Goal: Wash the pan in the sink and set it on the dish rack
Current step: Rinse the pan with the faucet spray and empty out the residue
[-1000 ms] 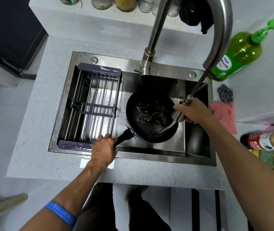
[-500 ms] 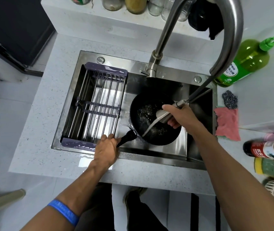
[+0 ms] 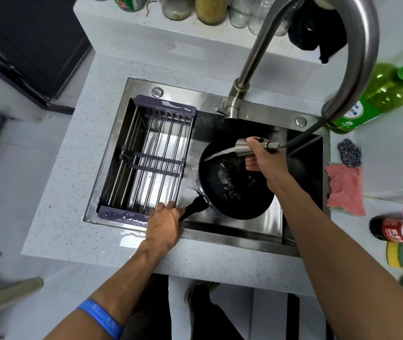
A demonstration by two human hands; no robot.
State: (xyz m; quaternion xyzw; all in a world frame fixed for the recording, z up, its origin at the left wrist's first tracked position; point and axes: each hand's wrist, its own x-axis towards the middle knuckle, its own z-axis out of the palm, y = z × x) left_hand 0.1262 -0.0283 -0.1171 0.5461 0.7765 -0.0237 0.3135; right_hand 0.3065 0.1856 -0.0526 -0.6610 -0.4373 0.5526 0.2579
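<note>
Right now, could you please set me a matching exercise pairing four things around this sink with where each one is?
Things:
1. pan
2. dish rack
3. spray head
4. pink cloth

Places:
A. on the counter right of the sink
B. held in the right hand
C. across the left part of the sink
D. in the sink, handle gripped by the left hand

Pairs: 1-D, 2-C, 3-B, 4-A

Beyond my fingers a pale speckled tabletop (image 3: 56, 182) runs back to a raised white ledge (image 3: 146, 38) lined with jars (image 3: 210, 8). Up and left of my fingers stands a dark cabinet (image 3: 31, 45). Under my arms lies a light grey tiled floor (image 3: 4, 212), evenly lit.
</note>
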